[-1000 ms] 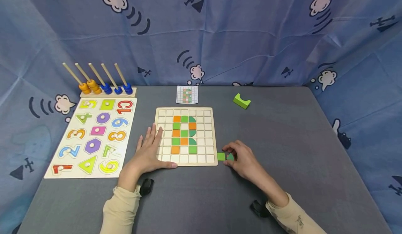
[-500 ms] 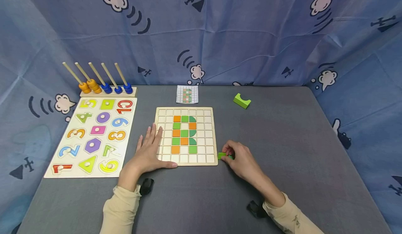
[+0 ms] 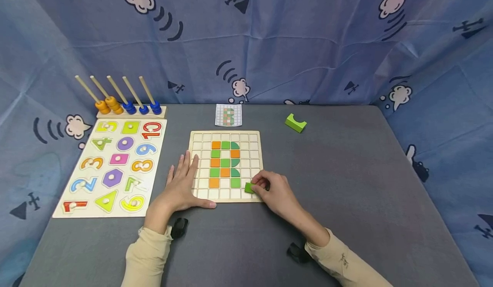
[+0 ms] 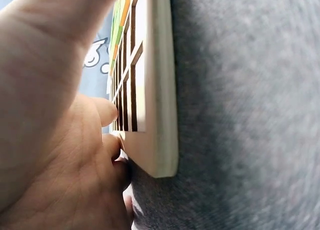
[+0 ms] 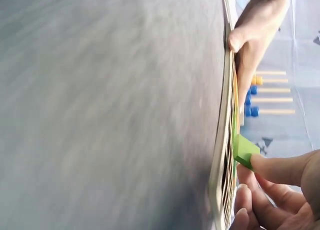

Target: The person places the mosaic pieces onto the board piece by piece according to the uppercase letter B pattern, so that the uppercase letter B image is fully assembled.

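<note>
A wooden grid board (image 3: 226, 134) lies mid-table, with orange, green and teal tiles (image 3: 225, 163) set in its cells. My left hand (image 3: 181, 186) rests spread on its left side, thumb along the front edge; the left wrist view shows the board's corner (image 4: 162, 160) beside the fingers. My right hand (image 3: 277, 193) pinches a light green square tile (image 3: 249, 187) between thumb and fingers, over the board's lower right cells. In the right wrist view this green tile (image 5: 246, 151) is tilted, close to the board's surface. My other right fingers are curled behind it.
A number and shape puzzle board (image 3: 111, 158) lies at left, with a peg stand of orange and blue rings (image 3: 131, 109) behind it. A pattern card (image 3: 229, 115) lies beyond the grid board. A green arched block (image 3: 295, 123) sits at back right.
My right hand has picked up the light green tile beside the board and carried it left over the board. The teal piece that lay there no longer shows. My left hand stays put.
</note>
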Demonstrator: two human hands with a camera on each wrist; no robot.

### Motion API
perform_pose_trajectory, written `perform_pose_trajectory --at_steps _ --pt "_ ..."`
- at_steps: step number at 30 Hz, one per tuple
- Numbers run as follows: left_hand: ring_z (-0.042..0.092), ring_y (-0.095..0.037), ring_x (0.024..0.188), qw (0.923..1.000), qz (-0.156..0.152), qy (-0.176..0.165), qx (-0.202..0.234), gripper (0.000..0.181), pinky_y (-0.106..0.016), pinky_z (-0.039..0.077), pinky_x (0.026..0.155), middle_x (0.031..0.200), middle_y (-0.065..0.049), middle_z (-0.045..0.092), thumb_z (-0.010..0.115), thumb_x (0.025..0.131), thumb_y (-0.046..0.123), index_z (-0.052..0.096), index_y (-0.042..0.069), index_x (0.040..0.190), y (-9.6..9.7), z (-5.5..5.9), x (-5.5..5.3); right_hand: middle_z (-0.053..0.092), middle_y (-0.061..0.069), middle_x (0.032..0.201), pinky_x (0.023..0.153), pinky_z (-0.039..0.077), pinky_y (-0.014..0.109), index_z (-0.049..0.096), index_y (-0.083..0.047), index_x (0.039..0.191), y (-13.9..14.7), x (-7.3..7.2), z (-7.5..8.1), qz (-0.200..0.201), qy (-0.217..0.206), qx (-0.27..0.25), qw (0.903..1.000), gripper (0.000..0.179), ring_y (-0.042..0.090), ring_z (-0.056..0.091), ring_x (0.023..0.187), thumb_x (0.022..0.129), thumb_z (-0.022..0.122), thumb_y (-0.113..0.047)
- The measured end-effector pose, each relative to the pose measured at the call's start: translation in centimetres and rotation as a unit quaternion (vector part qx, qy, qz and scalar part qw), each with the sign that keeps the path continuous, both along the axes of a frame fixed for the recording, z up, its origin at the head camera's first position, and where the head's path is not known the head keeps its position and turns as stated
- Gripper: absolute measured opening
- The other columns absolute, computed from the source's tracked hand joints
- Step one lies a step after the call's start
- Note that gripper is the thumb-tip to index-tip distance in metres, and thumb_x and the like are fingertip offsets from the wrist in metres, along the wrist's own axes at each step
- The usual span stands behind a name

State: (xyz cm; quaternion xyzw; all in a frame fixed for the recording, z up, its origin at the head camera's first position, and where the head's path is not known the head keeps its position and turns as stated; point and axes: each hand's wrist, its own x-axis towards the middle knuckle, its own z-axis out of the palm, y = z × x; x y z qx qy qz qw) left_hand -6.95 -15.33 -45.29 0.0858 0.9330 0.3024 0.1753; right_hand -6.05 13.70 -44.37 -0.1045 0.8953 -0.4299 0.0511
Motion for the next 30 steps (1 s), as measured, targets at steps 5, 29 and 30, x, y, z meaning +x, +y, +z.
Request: perform_pose_trajectory --at_steps 5,29,30 --pt "-0.012 -0.044 0.165 0.9999 -0.001 0.012 0.002 0.151 -0.067 -0.007 0.13 0.177 -0.022 -0.014 0.097 0.066 0.057 0.003 0.003 0.171 -0.2 -0.3 -0.1 0.072 0.0 0.08 0.065 0.051 0.022 0.077 -0.008 0.092 -2.6 -0.3 -0.1 0.04 -0.005 -0.013 0.9991 0.005 0.005 0.06 0.07 0.092 0.081 -0.004" --pt "-0.01 -0.045 0.165 0.9998 -0.003 0.011 -0.015 0.149 -0.069 -0.004 0.13 0.177 -0.024 -0.013 0.097 0.067 0.057 0.004 0.002 0.17 0.1 0.0 0.1 0.068 -0.005 0.08 0.072 0.049 0.024 0.081 -0.015 0.085 -8.3 -1.2 0.3 0.124 0.03 0.1 0.9868 0.008 0.011 0.057 0.082 0.089 0.086 -0.01" --pt "-0.01 -0.045 0.165 0.9998 -0.003 0.011 -0.015 0.149 -0.069 -0.004 0.13 0.177 -0.024 -0.013 0.097 0.067 0.057 0.004 0.002 0.17 0.1 0.0 0.1 0.068 -0.005 0.081 0.072 0.049 0.024 0.081 -0.015 0.085 -8.3 -1.2 0.3 0.123 0.033 0.104 0.9863 0.008 0.011 0.057 0.083 0.088 0.086 -0.01"
